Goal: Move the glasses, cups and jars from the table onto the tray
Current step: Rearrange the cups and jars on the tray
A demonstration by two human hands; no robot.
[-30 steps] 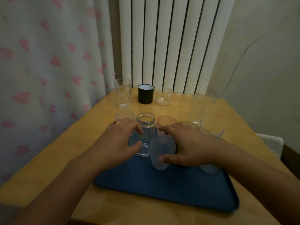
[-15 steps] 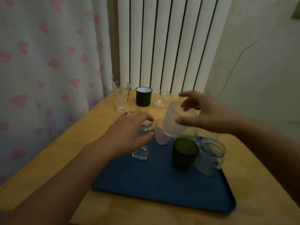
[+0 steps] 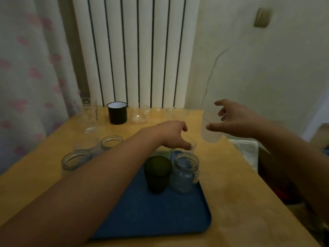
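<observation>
A blue tray (image 3: pixel 160 220) lies on the wooden table (image 3: pixel 231 193). A dark green cup (image 3: pixel 157 173) and a glass jar (image 3: pixel 186 172) stand at its far right, with a pale green cup (image 3: pixel 163 152) partly hidden behind them. My left hand (image 3: pixel 172 134) reaches across the tray, thumb and fingers around a clear glass (image 3: pixel 192 142) at the tray's far right corner. My right hand (image 3: pixel 236 118) holds a frosted plastic cup (image 3: pixel 211 130) in the air above the table's right edge. Two more jars (image 3: pixel 75 160) (image 3: pixel 111 141) stand left of my forearm.
Along the table's back edge stand a tall clear glass (image 3: pixel 89 114), a black mug (image 3: pixel 117 113), a small glass jug (image 3: pixel 139 114) and another clear glass (image 3: pixel 177 112). A radiator is behind, a curtain on the left, a white object (image 3: pixel 246 150) past the right edge.
My right hand lifted the frosted cup off the tray and carried it up and right. My left hand let go of the jar and moved right to the clear glass.
</observation>
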